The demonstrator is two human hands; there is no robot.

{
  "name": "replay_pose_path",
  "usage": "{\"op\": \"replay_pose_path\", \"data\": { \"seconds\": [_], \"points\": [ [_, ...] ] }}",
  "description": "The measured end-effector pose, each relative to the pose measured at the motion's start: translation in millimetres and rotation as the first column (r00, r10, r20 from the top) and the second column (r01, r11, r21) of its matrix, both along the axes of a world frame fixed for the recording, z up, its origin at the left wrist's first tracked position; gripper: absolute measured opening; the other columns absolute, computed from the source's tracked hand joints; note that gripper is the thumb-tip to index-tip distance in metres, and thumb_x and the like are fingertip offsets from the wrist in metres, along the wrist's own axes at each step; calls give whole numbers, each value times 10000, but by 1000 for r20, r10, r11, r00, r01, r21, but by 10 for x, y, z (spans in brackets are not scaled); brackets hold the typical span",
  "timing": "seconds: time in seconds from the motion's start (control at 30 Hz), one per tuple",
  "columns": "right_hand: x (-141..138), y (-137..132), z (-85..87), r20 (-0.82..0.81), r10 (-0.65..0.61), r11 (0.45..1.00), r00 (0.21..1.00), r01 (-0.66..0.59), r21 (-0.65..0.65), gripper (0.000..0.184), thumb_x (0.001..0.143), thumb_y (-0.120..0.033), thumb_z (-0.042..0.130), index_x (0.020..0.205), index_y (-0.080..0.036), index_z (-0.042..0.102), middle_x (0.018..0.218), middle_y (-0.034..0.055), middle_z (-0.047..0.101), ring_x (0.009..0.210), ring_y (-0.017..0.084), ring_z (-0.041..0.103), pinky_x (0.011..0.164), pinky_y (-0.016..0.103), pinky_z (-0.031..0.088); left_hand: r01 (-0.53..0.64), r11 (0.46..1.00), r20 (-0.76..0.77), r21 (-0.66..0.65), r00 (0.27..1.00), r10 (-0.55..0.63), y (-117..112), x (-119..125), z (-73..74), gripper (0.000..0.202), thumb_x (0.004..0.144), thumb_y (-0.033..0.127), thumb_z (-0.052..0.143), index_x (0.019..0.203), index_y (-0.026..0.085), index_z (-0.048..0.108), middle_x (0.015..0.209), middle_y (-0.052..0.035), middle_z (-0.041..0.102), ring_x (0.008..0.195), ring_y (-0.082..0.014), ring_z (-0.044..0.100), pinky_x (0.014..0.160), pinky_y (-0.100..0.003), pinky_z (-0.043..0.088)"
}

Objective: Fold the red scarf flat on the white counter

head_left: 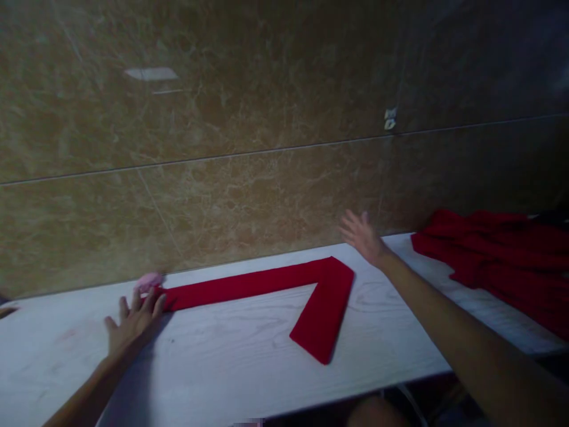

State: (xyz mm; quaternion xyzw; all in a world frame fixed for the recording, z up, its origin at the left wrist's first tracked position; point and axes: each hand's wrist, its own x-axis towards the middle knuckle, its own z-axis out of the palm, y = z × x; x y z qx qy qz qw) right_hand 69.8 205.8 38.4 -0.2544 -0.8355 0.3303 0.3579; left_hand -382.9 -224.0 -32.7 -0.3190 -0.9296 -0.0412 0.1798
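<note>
A long red cloth strip [267, 283] lies on the white table [222, 362], folded near its right end so a short leg angles down toward me. My left hand [133, 317] lies flat with fingers spread, its fingertips touching the strip's left end. My right hand [364, 237] hovers open, fingers stretched, just beyond the strip's folded corner near the wall. Neither hand holds anything.
A loose heap of red cloth [498, 255] sits on the table's right end. A small pink object [149, 280] rests by the wall near the strip's left end. A brown marble wall [249, 148] backs the table. My knee [373, 412] shows below the front edge.
</note>
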Motion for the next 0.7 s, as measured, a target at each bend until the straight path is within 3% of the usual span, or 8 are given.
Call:
{"op": "replay_pose_path", "data": {
  "seconds": [0.07,0.13,0.2,0.27,0.37,0.47,0.6,0.7],
  "points": [
    [230,8,240,-208,59,979,976,-97,-179,1133,854,-806,-181,1528,-171,471,988,161,763,846,285,743,937,522,567,-94,987,7,131,996,93,-3,157,80,674,956,558,244,1525,293,487,1578,-71,479,1511,-453,277,1088,-731,355],
    [434,-70,339,-294,83,938,952,-174,-299,1169,817,-938,-14,1219,-128,726,508,35,585,470,201,579,888,496,590,-71,971,11,228,997,70,6,309,144,739,939,630,179,1558,316,431,1571,-30,492,1521,-426,269,1129,-708,321],
    [602,-227,280,-224,83,939,971,-151,-307,1105,779,-997,83,928,-155,785,359,-49,355,365,149,416,842,474,605,-38,959,22,282,999,33,30,439,175,786,907,688,128,1569,363,400,1570,18,492,1519,-427,276,1142,-722,288],
    [765,-427,112,-137,57,961,989,-91,-260,1002,749,-1025,221,790,-183,764,344,-60,337,363,140,407,802,464,613,-12,952,19,306,1000,7,78,560,177,812,892,707,86,1584,381,357,1601,46,444,1528,-415,263,1158,-720,268],
    [1070,-750,-174,-81,-3,980,997,-13,-199,792,722,-941,531,823,-191,765,482,-9,584,369,136,450,662,425,617,104,944,-38,314,995,-97,199,771,176,799,908,664,89,1597,339,328,1630,22,399,1546,-386,233,1185,-700,249],
    [1428,-1074,-383,-88,-74,989,993,62,-134,651,827,-825,515,827,-222,761,765,77,749,479,187,595,610,422,614,212,929,-73,305,977,-199,390,1039,226,754,949,587,130,1535,238,452,1630,-67,401,1548,-381,231,1215,-669,214],
    [1864,-1470,-645,-204,-201,977,958,182,-109,410,827,-736,573,937,-397,777,903,47,787,741,317,738,724,523,640,285,911,-72,297,958,-276,798,1508,371,631,994,473,248,1409,139,585,1595,-190,423,1541,-415,225,1173,-687,265],
    [2197,-1698,-931,-198,-318,938,927,278,-206,390,798,-739,589,985,-457,782,911,25,793,773,345,751,779,545,639,365,896,-3,254,926,-377,1229,2009,502,463,997,389,359,1275,189,671,1475,-168,559,1430,-384,431,1135,-609,366]
  ]
}}
